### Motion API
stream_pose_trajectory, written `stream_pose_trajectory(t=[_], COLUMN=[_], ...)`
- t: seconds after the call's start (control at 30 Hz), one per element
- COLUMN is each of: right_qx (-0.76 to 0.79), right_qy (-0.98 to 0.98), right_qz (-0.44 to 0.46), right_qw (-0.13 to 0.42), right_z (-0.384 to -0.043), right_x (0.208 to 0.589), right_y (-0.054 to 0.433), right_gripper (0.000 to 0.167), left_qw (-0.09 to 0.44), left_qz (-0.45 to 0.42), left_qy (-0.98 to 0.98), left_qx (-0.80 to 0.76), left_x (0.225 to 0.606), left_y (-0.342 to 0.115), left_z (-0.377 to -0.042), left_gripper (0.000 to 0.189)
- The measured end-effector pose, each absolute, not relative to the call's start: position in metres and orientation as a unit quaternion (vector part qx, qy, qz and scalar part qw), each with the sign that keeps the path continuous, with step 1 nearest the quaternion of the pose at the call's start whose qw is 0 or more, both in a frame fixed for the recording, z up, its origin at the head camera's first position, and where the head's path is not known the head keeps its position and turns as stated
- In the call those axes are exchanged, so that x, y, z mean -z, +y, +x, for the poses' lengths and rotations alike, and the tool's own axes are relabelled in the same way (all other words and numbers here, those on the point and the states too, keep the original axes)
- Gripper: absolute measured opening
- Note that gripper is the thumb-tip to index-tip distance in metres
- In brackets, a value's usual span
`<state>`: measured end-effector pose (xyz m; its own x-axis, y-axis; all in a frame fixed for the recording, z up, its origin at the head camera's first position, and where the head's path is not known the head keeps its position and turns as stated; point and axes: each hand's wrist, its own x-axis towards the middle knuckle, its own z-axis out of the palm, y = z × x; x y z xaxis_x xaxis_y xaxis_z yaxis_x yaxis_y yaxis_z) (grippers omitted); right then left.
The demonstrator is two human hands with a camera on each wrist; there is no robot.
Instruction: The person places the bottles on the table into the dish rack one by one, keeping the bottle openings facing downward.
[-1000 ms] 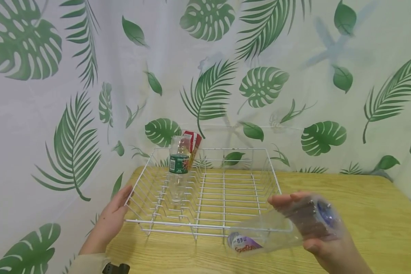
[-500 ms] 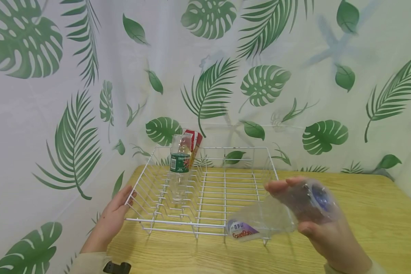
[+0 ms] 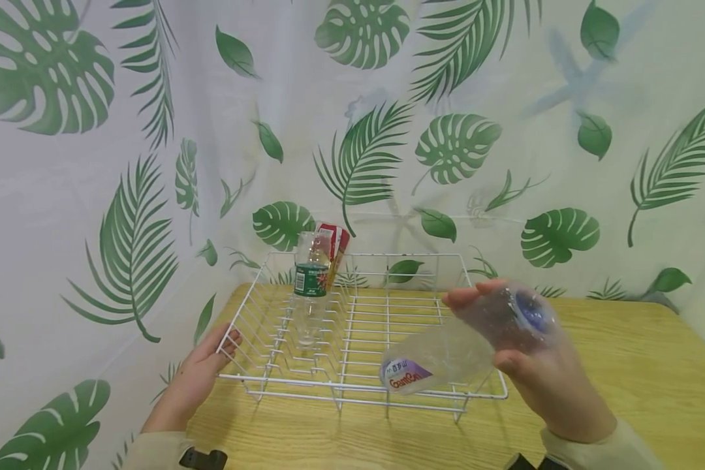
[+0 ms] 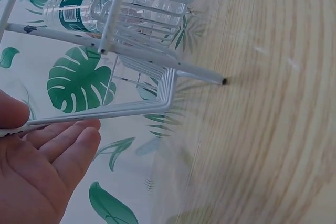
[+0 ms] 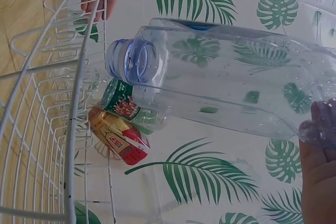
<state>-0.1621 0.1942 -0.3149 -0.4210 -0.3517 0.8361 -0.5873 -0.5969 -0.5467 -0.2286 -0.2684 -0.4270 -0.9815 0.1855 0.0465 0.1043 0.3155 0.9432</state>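
My right hand [image 3: 543, 388] grips a large clear plastic bottle [image 3: 452, 349] near its base, holding it tilted over the front right of a white wire dish rack [image 3: 386, 386]. Its uncapped neck points toward the rack in the right wrist view, where the bottle body [image 5: 220, 77] looks see-through. A purple and red label shows near its lower left end in the head view. At the rack's left side my left hand [image 3: 196, 382] pinches the wire rim, thumb above and fingers below, as the left wrist view shows. A clear bottle with a green label [image 3: 310, 281] stands among the rack's left prongs.
Behind the green-labelled bottle leans a flattened red and gold carton [image 3: 341, 245], also in the rack. The rack stands on a yellow wooden table [image 3: 611, 365]. A leaf-patterned curtain [image 3: 376, 78] borders the table's back and left.
My right hand has carried the large bottle leftward and a little upward, farther over the rack. My left hand keeps its place on the rim.
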Motion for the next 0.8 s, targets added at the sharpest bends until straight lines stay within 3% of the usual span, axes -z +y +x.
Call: stream_pose_trajectory(t=[0.8], right_qx=[-0.723], right_qy=[-0.600], right_qz=[0.339], right_qw=[0.055], right_z=[-0.218], right_x=[0.312], right_y=[0.137], right_gripper=[0.053], left_qw=[0.047], left_qz=[0.088], left_qy=[0.806], left_qx=[-0.583], left_x=[0.430], left_y=[-0.272], left_z=[-0.229], left_gripper=[0.059])
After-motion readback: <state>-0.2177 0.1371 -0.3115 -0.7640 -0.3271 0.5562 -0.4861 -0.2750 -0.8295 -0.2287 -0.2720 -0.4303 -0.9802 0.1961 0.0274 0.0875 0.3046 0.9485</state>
